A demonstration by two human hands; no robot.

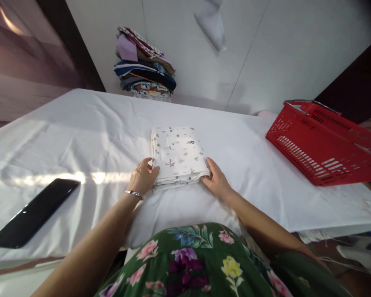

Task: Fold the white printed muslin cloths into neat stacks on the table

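Note:
A folded white cloth (179, 152) with a small scattered print lies in several layers on the white-covered table, close to its front edge. My left hand (144, 175), with a bracelet at the wrist, grips the cloth's near left corner, thumb on the upper side. At the near right corner, my right hand (215, 176) holds the layered edge, its thumb against the front fold. Some fingertips of both hands are hidden by the fabric.
A red plastic basket (315, 140) with metal handles stands at the right. On the left lies a flat, glossy black object (37, 210). Behind the table's far edge is a stack of folded fabrics (145, 70) by the wall. The white tablecloth (89, 136) is wrinkled.

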